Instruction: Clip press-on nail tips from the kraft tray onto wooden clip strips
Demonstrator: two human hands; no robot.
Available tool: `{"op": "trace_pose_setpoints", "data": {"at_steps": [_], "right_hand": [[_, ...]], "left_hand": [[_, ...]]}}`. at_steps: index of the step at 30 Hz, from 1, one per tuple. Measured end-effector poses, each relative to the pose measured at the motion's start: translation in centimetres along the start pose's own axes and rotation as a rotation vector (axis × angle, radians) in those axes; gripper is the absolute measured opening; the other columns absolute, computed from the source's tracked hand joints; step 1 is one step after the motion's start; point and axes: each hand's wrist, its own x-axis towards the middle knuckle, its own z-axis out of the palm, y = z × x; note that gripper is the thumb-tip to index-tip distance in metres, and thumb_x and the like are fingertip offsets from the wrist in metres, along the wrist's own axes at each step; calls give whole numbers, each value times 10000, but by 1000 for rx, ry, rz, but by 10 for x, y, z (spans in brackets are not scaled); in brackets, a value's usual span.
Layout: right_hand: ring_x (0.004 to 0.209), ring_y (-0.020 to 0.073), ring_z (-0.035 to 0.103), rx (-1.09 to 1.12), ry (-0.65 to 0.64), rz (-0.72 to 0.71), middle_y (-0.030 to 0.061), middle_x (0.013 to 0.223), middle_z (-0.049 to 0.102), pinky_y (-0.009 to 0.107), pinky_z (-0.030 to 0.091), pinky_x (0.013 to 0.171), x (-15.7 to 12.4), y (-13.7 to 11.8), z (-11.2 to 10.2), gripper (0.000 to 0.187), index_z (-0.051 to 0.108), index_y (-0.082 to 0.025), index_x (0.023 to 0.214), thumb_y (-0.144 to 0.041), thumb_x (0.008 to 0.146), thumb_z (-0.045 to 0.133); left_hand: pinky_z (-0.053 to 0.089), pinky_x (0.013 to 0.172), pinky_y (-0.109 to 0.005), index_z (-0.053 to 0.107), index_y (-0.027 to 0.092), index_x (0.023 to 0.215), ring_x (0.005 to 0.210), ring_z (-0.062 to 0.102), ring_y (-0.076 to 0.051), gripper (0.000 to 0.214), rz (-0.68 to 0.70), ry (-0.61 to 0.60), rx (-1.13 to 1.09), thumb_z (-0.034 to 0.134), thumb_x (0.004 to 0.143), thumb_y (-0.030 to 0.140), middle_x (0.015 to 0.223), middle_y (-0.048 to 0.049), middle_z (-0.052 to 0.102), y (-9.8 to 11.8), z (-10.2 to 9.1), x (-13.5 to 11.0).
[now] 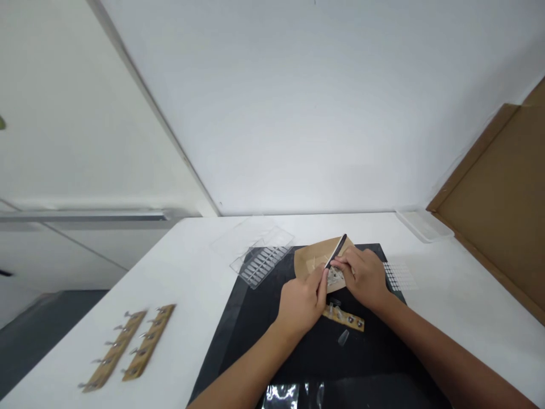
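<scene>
Slanting up over the brown paper [305, 257], a slim black-and-white stick [338, 248] has its lower end pinched by the left hand [303, 300], fingertips pressed together — the right hand [364, 274] curls its fingers closely just beside it, though whether they grip anything I cannot tell.

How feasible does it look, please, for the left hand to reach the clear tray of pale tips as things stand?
Probably yes: only black mat shows between the left hand and the clear tray, though its fingers seem to grip the dark stick and may need to release it.
</scene>
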Motion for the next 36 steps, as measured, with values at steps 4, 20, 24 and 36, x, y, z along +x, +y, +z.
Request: {"op": "trace_pose_setpoints", "data": {"at_steps": [4, 20, 24, 36], "right_hand": [[750, 178, 666, 117, 82, 72, 3, 797, 715, 332, 428, 705, 0, 8, -4, 229, 630, -242, 840, -328, 1052, 634], [726, 188, 681, 244, 96, 105, 19, 793, 711, 324, 502, 691, -6, 11, -4, 243, 584, -250, 828, -354, 1043, 631], [724, 191, 688, 207, 79, 83, 16, 772, 716, 328, 506, 701, -9, 14, -3, 244, 610, -247, 813, -359, 1024, 662], [705, 183, 657, 294, 93, 166, 3, 774, 687, 322, 483, 661, -2, 17, -11, 238, 622, -249, 828, -381, 1022, 663]], "left_hand": [[447, 520, -224, 737, 201, 1149, 596, 723, -175, 334, 18, 27, -46, 429, 1097, 320, 764, -55, 782, 1, -1, 0], [449, 515, -241, 744, 212, 1113, 566, 698, -172, 307, 43, 11, -38, 458, 1080, 320, 698, -26, 752, 4, -3, -1], [474, 547, -250, 745, 209, 1112, 596, 700, -177, 308, 35, 12, -19, 459, 1079, 319, 704, -35, 748, 3, -2, -1], [469, 565, -259, 743, 207, 1116, 583, 680, -171, 317, 68, 16, -30, 446, 1089, 316, 671, -22, 721, 6, -6, 1]]}}
